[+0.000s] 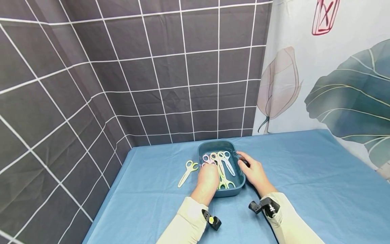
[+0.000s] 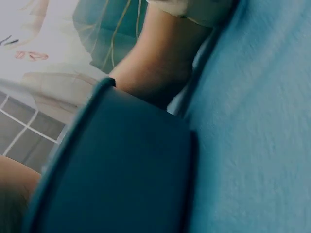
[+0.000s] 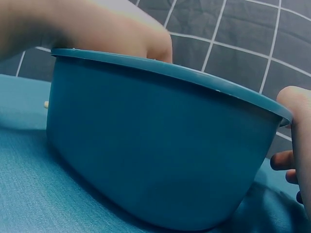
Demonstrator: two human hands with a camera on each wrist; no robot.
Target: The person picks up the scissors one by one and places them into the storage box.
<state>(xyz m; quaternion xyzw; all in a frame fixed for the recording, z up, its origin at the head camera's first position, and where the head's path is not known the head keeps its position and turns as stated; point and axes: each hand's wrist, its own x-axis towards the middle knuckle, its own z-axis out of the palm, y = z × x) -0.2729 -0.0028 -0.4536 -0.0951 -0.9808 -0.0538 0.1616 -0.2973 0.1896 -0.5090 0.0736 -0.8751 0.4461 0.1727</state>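
A deep blue plastic basin [image 1: 239, 190] stands on the table with several pairs of scissors in it. My left hand [image 1: 208, 178] reaches down into its left side; the fingers are hidden behind the hand's back. Right by those knuckles show the handles of pink scissors [image 1: 206, 158]. Beside them lie yellow scissors [image 1: 214, 156], light blue scissors [image 1: 230, 167] and green-handled scissors [image 1: 226, 184]. At the right rim my right hand [image 1: 254, 172] holds the basin, thumb on the edge, other fingers along the outside. Another yellow-handled pair of scissors [image 1: 185, 175] rests on the cloth left of the basin.
A blue cloth [image 1: 304, 166] covers the table. Dark tiled-pattern fabric [image 1: 164, 67] hangs behind and to the left, and a leaf-printed curtain [image 1: 286, 27] to the right. Each sleeve carries a black wrist mount [image 1: 268, 205], with a cable running down by the right arm.
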